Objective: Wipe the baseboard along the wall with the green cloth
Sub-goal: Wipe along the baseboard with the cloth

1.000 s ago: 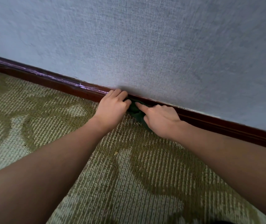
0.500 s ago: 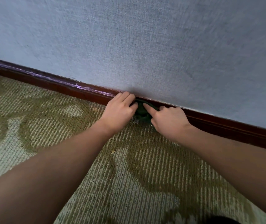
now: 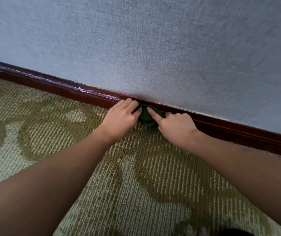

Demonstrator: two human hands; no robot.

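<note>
A dark red-brown baseboard runs along the foot of the grey-blue wall, sloping down to the right. A bunched dark green cloth sits against it at mid-frame. My left hand grips the cloth's left side with curled fingers, knuckles against the baseboard. My right hand holds the right side, index finger stretched out and pressing on the cloth, the other fingers curled. Most of the cloth is hidden between and under the two hands.
Patterned green and cream carpet covers the floor up to the baseboard. The baseboard's top edge to the left shows pale purple scuffs. The textured wall fills the upper frame. A dark object shows at the bottom edge.
Both hands and the cloth have slid a little to the right along the baseboard. The cloth is more bunched up between the hands than a second ago.
</note>
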